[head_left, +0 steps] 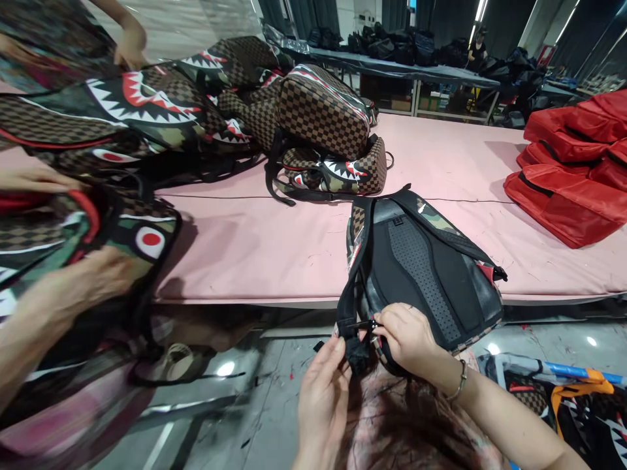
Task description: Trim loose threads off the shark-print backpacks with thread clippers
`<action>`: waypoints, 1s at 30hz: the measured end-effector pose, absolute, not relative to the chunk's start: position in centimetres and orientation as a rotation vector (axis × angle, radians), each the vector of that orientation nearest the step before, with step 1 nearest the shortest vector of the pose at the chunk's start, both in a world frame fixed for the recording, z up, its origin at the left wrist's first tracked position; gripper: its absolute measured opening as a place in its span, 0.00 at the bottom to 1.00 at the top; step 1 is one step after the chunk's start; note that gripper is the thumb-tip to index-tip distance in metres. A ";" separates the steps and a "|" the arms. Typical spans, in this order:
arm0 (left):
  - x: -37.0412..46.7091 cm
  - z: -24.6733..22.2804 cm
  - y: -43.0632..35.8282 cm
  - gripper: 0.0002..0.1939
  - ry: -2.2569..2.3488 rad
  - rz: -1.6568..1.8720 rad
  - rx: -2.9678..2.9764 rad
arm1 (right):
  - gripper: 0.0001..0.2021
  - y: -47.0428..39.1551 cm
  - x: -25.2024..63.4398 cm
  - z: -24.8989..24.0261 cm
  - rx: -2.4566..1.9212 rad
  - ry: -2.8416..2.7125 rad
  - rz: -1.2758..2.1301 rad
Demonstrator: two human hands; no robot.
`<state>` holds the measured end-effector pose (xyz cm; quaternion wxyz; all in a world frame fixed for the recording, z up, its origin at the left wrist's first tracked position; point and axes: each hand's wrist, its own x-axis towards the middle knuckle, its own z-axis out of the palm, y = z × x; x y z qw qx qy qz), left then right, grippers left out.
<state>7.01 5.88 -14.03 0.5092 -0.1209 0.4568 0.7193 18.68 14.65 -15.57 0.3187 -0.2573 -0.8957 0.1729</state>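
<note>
A backpack (421, 274) lies back panel up at the pink table's front edge, its lower end towards me. The panel is black with a perforated strip, and checkered and camouflage cloth shows at the sides. My left hand (324, 391) is closed on the end of its black shoulder strap (349, 307), near the adjuster. Just right of it, my right hand (405, 336) pinches a small black pointed tool (365, 324) against the strap. Fingers partly hide that tool, so its exact kind is unclear.
Shark-mouth backpacks (323, 111) are piled on the pink table (274, 254). Red bags (578, 170) are stacked at right. At left, another person's hand (105, 271) works on a backpack (151, 228). A blue-framed container (563, 371) with bags stands at lower right.
</note>
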 end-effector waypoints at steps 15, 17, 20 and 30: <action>7.7 -14.3 6.2 0.24 1.165 1.730 -0.239 | 0.06 12.7 17.1 -13.9 -0.767 -1.748 1.181; 7.6 -14.1 6.1 0.22 1.152 1.730 -0.219 | 0.06 13.2 17.5 -13.3 -0.729 -1.765 1.138; 7.6 -13.9 6.0 0.22 1.158 1.742 -0.194 | 0.07 14.0 18.4 -13.4 -0.683 -2.084 0.760; 7.8 -15.1 6.0 0.23 1.220 1.760 -0.154 | 0.10 14.1 18.8 -14.4 -0.709 -2.408 0.308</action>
